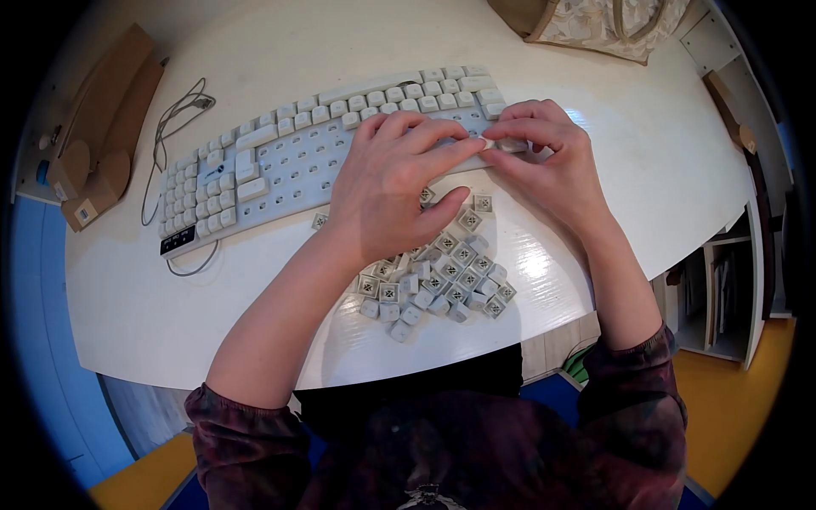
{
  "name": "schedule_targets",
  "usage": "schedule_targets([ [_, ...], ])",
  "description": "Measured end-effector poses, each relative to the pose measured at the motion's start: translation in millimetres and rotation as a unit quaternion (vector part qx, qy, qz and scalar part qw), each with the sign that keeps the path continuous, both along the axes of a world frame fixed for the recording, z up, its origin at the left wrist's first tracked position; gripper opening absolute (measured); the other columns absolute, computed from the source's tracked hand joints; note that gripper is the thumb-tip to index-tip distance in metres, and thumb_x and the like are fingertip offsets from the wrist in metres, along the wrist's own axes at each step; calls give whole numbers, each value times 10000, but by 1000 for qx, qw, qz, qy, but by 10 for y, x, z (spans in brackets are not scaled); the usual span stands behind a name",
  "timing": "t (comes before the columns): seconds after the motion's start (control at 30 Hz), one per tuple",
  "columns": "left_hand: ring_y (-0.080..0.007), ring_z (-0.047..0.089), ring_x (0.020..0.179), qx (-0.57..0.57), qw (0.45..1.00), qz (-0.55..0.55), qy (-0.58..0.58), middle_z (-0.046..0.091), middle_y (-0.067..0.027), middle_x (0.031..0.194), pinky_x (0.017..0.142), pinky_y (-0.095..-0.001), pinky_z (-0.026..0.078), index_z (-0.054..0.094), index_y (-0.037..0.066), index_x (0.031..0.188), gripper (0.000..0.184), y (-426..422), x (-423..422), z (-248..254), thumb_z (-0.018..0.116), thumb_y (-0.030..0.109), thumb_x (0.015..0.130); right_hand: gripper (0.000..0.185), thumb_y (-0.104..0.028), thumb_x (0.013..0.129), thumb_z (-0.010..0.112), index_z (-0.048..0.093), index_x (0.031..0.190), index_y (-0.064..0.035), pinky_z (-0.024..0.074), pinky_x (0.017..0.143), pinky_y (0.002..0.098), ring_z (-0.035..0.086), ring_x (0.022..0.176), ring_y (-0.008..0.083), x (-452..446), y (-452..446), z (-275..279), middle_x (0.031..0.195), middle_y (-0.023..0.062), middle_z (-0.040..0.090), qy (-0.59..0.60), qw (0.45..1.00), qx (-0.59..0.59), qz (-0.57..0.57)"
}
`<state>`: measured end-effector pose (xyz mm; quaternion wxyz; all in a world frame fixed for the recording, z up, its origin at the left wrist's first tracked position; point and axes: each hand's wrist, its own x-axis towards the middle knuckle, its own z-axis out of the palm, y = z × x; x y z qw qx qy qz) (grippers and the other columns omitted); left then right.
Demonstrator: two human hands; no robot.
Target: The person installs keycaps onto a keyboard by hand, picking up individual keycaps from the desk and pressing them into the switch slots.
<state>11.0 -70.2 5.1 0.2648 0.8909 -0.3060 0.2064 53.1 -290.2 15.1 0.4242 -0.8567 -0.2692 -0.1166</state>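
White tabletop edge (684, 246) is curving right of the fingers (450, 155). A white plastic keyboard (297, 157), lettering unreadable, is lying beneath them. Left hand (395, 174) is spreading apart; right hand's (548, 153) grip I cannot tell.

forearms (280, 319) reach forward; left grip (389, 178) palm down, thumb (445, 212) apart; right grip (552, 161) curled, fingers (525, 129) bent.

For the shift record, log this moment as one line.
long white plastic keyboard: partly uncapped; left hand: over it; right hand: at one end; pale square keycaps: loose pile, many upturned
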Motion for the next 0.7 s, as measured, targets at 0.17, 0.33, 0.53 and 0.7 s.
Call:
schedule_targets([
  [0.17,-277,575,1105,-2,1000,1,-6,658,-32,1218,1006,-431,396,703,152,1224,466,-3,-4,-4,754,214,765,210,-65,798,788,786,1007,-81,486,685,247,588,893,131,22,-57,3,958,28,666,107,993,39,23],
  [0.33,-278,573,1103,-6,1000,-1,-4,657,-32,1219,1003,-432,396,704,150,1218,453,-1,-7,-8,747,203,770,193,-65,819,784,782,1012,-73,473,670,255,564,865,125,30,-64,20,958,18,654,118,991,45,49],
  [0.53,-278,569,1107,0,1000,1,-6,656,-35,1217,1003,-434,396,700,147,1221,457,-29,-10,-2,744,175,767,193,-75,835,776,771,1027,-59,464,650,258,562,823,129,67,-91,14,935,25,641,97,993,26,66],
  [0.7,-280,569,1109,0,1000,-1,0,657,-41,1213,1009,-437,389,697,145,1226,465,-20,-19,3,744,172,764,192,-71,855,758,765,1046,-58,431,638,246,532,780,112,89,-108,26,950,15,625,123,989,15,77],
])
